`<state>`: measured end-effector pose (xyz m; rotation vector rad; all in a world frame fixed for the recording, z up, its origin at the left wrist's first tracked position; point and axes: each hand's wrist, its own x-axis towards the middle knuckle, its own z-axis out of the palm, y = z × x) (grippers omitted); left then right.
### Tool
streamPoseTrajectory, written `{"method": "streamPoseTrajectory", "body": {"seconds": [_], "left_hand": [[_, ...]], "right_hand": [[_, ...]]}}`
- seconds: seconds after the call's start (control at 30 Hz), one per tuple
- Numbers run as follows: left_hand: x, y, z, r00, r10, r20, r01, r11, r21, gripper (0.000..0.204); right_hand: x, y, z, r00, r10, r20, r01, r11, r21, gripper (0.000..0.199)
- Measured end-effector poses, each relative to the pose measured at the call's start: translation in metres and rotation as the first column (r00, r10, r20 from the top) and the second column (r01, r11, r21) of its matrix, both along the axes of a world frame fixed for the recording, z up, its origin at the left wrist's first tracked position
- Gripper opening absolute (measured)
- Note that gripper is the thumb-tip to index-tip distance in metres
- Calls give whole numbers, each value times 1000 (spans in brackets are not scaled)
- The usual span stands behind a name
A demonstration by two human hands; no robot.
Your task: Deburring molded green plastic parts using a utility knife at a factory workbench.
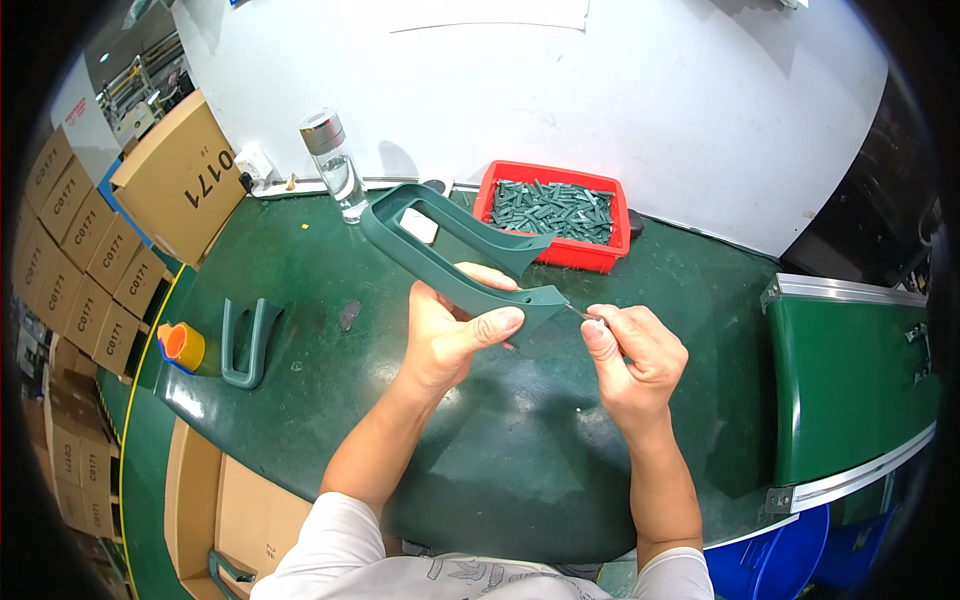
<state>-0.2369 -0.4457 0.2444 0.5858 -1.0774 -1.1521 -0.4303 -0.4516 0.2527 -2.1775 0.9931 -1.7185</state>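
A green U-shaped plastic handle [410,252] is in my left hand [450,330], gripped near the end of its nearer arm, with my thumb on the flared tip. The handle is raised above the table, its curved end pointing to the back left. My right hand [637,358] pinches a thin metal tool [578,312] between thumb and fingers. The tool reaches the handle's flared tip; most of it is hidden by my fingers, so its kind does not show. A second green U-shaped handle [248,345] lies on the table at the left.
Behind the raised handle stands a red bin [580,258] full of small green pieces, beside a clear bottle [344,180]. An orange tape roll [184,346] is at the table's left edge. An open carton [195,490] stands at front left, a green conveyor [850,380] at right.
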Motion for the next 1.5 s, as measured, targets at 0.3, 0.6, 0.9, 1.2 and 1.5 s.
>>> {"method": "streamPoseTrajectory", "body": {"seconds": [0.3, 0.6, 0.9, 1.2, 1.5], "left_hand": [[2, 0, -2, 1000, -15, 10, 15, 1000, 2, 33], [0, -1, -6, 971, -232, 63, 240, 947, -215, 38], [-3, 1, -6, 963, -263, 56, 268, 922, -279, 40], [0, 5, -3, 964, -244, 109, 263, 942, -210, 45], [-1, 3, -1, 951, -263, 164, 305, 892, -335, 42]], "right_hand": [[1, -1, -3, 999, -41, 11, 42, 998, -40, 13], [-20, -22, -6, 965, -175, 197, 146, 978, 151, 18], [-11, -15, -6, 979, -77, 188, 43, 983, 178, 19], [-11, -16, -7, 982, -78, 171, 48, 983, 175, 19], [-16, -19, -6, 975, -119, 185, 94, 986, 138, 18]]}}
